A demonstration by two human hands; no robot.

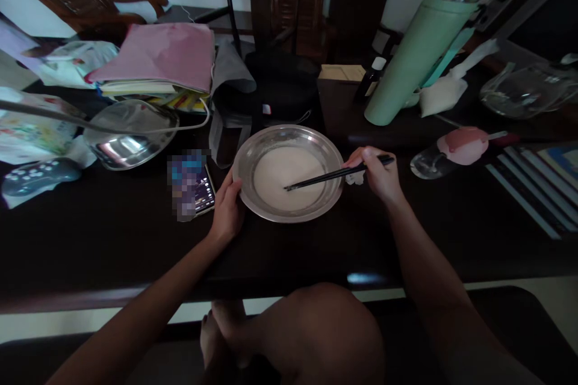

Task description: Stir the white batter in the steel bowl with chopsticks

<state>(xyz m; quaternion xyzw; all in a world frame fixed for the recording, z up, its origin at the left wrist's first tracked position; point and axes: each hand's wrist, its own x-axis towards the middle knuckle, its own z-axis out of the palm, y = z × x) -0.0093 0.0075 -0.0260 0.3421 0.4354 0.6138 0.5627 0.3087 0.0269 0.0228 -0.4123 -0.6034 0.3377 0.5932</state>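
A wide stainless steel bowl (332,147) stands on the dark table, with a pale, whitish batter-like mixture (293,168) in its bottom. My left hand (228,207) grips the bowl's left rim, thumb on top and fingers against the outside. In my right hand (379,174), closed at the bowl's right side, is a pair of black chopsticks (325,178). Their tips dip into the mixture near its middle. Some crumpled white tissue (355,177) lies just beside the bowl, partly behind my right hand. A lit phone (203,192) lies left of my left hand.
Behind the bowl are a black bag (284,84) and a stack of papers under a pink folder (167,51). An empty steel basin (130,138) and a game controller (40,177) sit left. A tall green thermos (415,60), a pink-lidded cup (465,147) and books (537,186) stand right.
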